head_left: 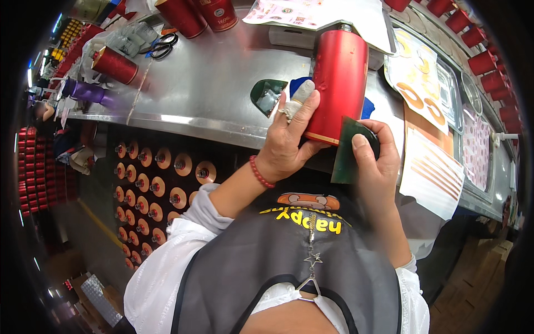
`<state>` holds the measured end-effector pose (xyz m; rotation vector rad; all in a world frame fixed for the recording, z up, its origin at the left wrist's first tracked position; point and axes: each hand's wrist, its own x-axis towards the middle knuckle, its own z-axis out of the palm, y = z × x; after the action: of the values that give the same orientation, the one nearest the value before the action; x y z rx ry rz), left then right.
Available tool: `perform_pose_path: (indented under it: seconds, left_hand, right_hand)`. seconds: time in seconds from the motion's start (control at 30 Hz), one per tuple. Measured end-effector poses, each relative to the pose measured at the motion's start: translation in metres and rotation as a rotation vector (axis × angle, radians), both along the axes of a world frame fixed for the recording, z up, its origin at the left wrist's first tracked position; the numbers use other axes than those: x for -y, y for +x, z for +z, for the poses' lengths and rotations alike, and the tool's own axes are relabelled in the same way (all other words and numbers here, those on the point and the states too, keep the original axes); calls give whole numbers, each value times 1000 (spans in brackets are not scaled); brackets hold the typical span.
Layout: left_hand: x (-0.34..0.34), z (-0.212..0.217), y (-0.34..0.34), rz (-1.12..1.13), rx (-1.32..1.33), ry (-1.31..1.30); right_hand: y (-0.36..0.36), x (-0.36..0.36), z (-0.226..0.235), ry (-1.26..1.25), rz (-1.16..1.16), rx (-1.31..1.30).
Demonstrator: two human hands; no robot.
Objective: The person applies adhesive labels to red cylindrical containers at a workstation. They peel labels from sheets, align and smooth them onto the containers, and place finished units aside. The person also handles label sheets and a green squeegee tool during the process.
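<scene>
A shiny red metal bottle (pixel 339 78) lies on its side on blue padding (pixel 367 108), its narrow neck pointing away from me. A gold line rings its near end. My left hand (pixel 286 133) grips the bottle's near left side; pale fabric covers wrap some fingertips. In my right hand (pixel 381 150), a flat dark green scraper (pixel 346 151) is pinched between thumb and fingers. The scraper's edge is at the bottle's near right end; whether it presses on the surface I cannot tell. Another dark green piece with a rounded end (pixel 268 96) lies left of the bottle.
The steel table (pixel 206 83) carries black-handled scissors (pixel 162 46), a red bottle lying at left (pixel 114 65) and a purple bottle (pixel 83 91). Decal sheets (pixel 420 72) and a striped sheet (pixel 433 172) lie at right. Below the table edge stand several red bottles (pixel 163 157) in rows.
</scene>
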<state>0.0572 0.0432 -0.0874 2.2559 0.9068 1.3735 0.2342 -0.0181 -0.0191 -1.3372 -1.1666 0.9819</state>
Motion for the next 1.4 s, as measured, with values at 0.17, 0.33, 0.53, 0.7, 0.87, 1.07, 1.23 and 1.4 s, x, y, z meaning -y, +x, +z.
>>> perform_pose_path:
  seconds: [0.17,0.33,0.53,0.7,0.87,1.07,1.23,1.4]
  left_hand:
    - [2,42,11,-9,-250,85]
    - [2,6,-7,23,-85,-29]
    - [3,40,12,-10,-298,134]
    - [5,5,-7,-1,-112,-41]
    - [0,42,16,12,-352,199]
    - [6,16,-4,67,-191,60]
    - [3,49,15,17,-381,189]
    - [6,2,-10,27,-123,-57]
  right_hand:
    - [1,1,-2,-9,-17,-32]
    - [6,4,-9,-23,25,-85]
    - [7,5,-14,-53,11,-201]
    - [13,6,-13,-48,50,-157]
    - [12,6,-14,-65,9,-236]
    - [14,8,-15,-85,59,-195]
    - [16,9,-15,-81,54,-150]
    - [18,8,-16,-71,68,-156]
